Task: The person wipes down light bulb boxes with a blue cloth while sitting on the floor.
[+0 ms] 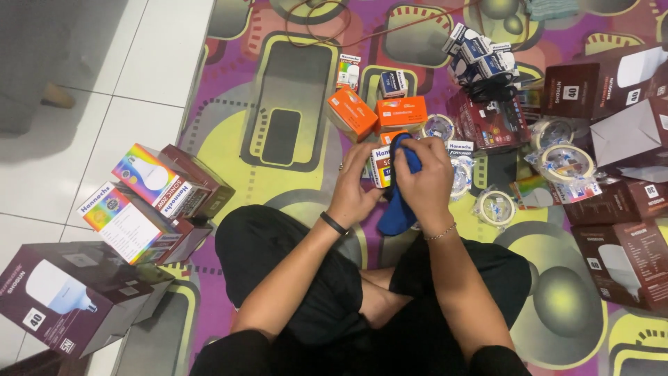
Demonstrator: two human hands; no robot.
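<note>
I sit cross-legged on a patterned mat. My left hand (353, 189) holds a small white bulb box (380, 167) upright in front of me. My right hand (426, 179) grips a blue cloth (398, 202) and presses it against the top of that box; the cloth hangs down below the hand. A black band sits on my left wrist and a thin bracelet on my right.
Two orange boxes (376, 113) lie just beyond my hands. Rolls of tape (565, 163) in plastic and dark maroon bulb boxes (626, 257) crowd the right. Large bulb boxes (132, 209) are stacked at the left on white tile. Small blue-white boxes (480, 52) and a cable lie farther off.
</note>
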